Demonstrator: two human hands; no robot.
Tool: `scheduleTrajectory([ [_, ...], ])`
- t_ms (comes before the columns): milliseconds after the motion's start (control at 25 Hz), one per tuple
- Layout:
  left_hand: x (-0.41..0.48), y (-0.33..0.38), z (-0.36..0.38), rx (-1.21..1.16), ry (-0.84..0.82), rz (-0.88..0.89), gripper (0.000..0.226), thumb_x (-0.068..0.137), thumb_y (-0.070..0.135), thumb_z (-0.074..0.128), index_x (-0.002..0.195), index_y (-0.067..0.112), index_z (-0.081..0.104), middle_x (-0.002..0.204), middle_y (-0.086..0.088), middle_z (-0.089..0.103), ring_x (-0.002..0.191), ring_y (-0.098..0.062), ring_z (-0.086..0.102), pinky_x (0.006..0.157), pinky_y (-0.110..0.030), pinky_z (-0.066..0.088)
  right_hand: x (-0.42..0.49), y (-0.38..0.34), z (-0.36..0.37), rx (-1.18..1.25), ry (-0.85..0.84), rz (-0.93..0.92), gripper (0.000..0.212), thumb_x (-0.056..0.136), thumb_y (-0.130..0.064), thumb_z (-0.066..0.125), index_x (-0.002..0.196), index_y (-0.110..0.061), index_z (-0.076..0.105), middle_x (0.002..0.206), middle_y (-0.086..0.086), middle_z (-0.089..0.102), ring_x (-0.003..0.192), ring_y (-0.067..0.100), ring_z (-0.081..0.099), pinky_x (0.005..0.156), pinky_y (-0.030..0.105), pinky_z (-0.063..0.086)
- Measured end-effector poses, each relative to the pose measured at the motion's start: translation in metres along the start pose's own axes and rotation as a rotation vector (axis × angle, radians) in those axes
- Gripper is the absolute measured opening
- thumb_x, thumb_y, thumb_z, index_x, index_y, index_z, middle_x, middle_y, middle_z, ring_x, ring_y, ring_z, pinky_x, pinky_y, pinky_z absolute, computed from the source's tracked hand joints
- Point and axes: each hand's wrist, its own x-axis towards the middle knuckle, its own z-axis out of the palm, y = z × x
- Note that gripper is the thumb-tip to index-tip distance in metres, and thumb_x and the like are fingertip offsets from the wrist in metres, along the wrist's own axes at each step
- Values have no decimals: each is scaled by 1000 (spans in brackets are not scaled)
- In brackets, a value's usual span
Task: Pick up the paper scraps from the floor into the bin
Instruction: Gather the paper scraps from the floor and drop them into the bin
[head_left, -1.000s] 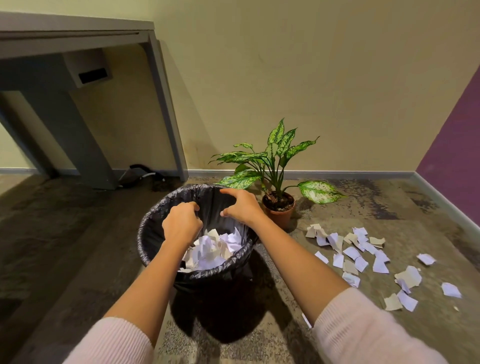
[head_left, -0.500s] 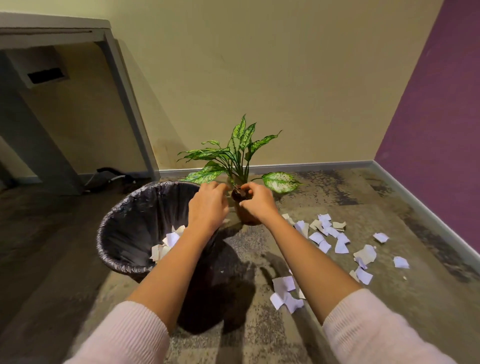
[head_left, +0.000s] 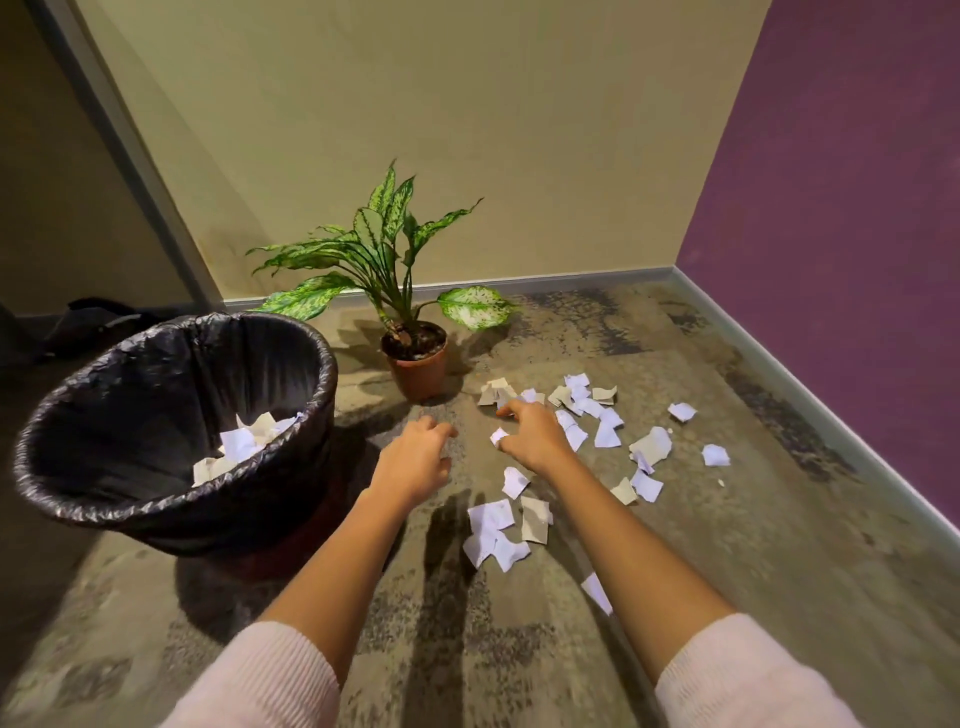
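Observation:
The bin, lined with a black bag, stands on the floor at the left and holds several white scraps. More paper scraps lie scattered on the carpet to its right, with a nearer cluster. My right hand is down over the far scraps with its fingers apart, and a small scrap sits at the thumb tip. My left hand hovers between bin and scraps, fingers loosely curled, holding nothing.
A potted plant in a terracotta pot stands just behind the hands, close to the far scraps. A beige wall and a purple wall meet at the right corner. A dark bag lies behind the bin.
Both hands left the bin's opening and swung right and down to the scraps on the floor. The view turned right with them.

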Motion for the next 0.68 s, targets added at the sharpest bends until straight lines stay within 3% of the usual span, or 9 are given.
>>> scheduleTrajectory([
  [160,-17,-20,55,-40,-135,-147,43,89,17,57,132,21,50,132,-6,49,124,-29,47,98,-43,46,-8,44,39,-82,-92,38,48,79,-8,60,125,-23,59,112,12,56,113,33,55,80,35,48],
  [320,-28,-48,89,-115,-254,-342,52,89,14,53,140,13,41,142,-16,38,128,-36,44,103,-43,42,-8,65,67,-193,-167,6,49,81,-11,60,128,-25,56,130,12,48,125,32,42,93,40,47],
  [480,-29,-64,104,-139,-304,-537,76,93,23,53,153,4,10,159,-25,-2,147,-40,12,118,-36,19,-6,74,85,-248,-228,-11,52,82,-15,62,132,-25,52,136,12,40,137,31,28,99,42,45],
  [680,-22,-59,118,-203,-321,-563,83,97,39,49,153,1,0,158,-25,-16,148,-39,-12,121,-42,4,-3,83,96,-246,-286,-29,61,82,-43,67,138,-31,46,149,11,32,143,35,15,110,50,32],
])
